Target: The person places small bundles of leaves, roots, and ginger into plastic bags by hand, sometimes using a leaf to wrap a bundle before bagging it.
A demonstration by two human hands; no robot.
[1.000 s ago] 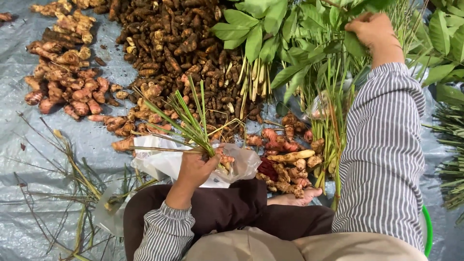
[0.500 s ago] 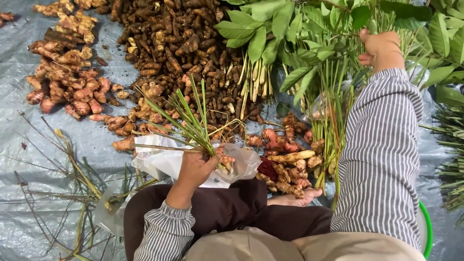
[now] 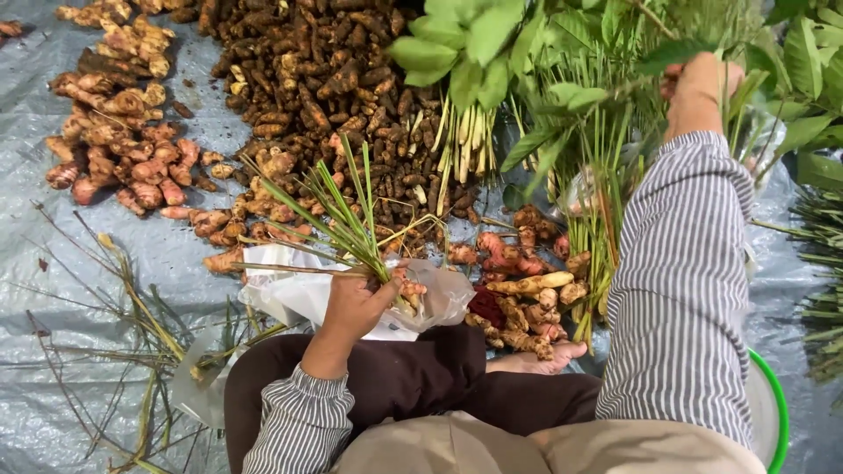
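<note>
A bundle of grass stalks [image 3: 338,211] is gripped at its base by the closed left hand [image 3: 356,303], above a clear plastic bag [image 3: 439,298]. Farther off, the right hand [image 3: 698,83] is raised among leafy stems [image 3: 597,114] — its grip cannot be made out.

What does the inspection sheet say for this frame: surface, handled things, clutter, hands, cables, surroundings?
Surface: grey plastic sheet on the ground.
Handled things: green stalk bundle with roots in a clear bag.
Clutter: dry stems, brown root heap, orange root pile.
Hands: left hand, grip closed on the stalk bundle; right hand raised among leafy greens, grip unclear.
Cables: nothing seen.
Surroundings: green-rimmed basin.
</note>
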